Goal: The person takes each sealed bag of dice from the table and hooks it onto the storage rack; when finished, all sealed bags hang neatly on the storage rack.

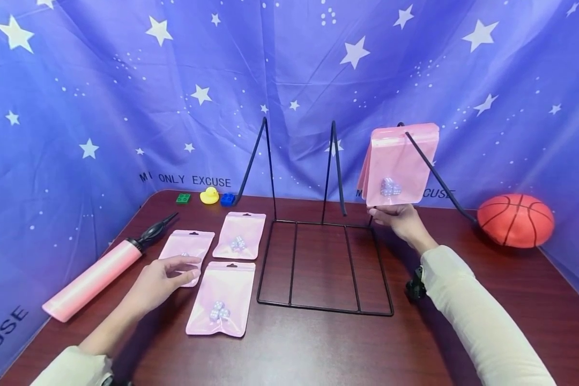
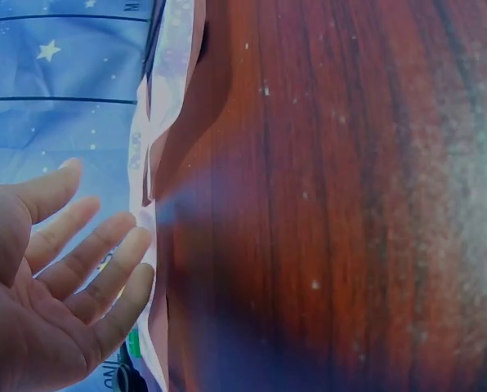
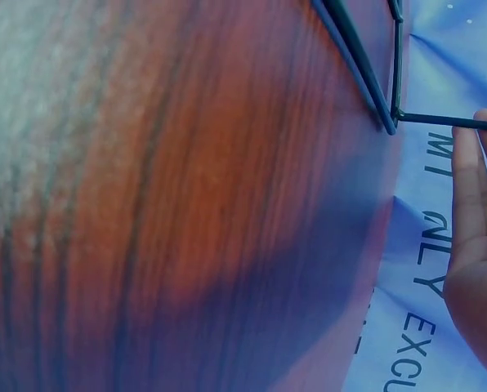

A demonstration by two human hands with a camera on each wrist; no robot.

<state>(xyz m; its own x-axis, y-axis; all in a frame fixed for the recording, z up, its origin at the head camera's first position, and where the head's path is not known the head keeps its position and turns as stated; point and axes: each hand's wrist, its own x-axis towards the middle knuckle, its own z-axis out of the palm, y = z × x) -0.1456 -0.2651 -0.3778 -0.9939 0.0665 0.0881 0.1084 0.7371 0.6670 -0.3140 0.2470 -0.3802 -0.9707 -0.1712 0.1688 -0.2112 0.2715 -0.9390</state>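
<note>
My left hand [image 1: 161,281] is over a pink zip pouch [image 1: 184,242] at the left, its fingertips overlapping the pouch's lower right. In the left wrist view its fingers [image 2: 104,253] are spread. Two more pink pouches, one behind [image 1: 239,230] and one in front [image 1: 222,295], lie flat with small pale dice showing through. My right hand [image 1: 402,222] is at the bottom edge of several pink pouches [image 1: 400,155] hanging on the right hook of a black wire rack [image 1: 325,310]. Its fingers [image 3: 472,188] look fairly straight in the right wrist view.
A pink hand pump [image 1: 96,281] with a black nozzle lies at the left. Along the back are a green block [image 1: 183,199], a yellow duck [image 1: 209,195] and a blue block [image 1: 228,199]. An orange basketball [image 1: 516,221] sits at the right, before a starry blue cloth [image 1: 294,64].
</note>
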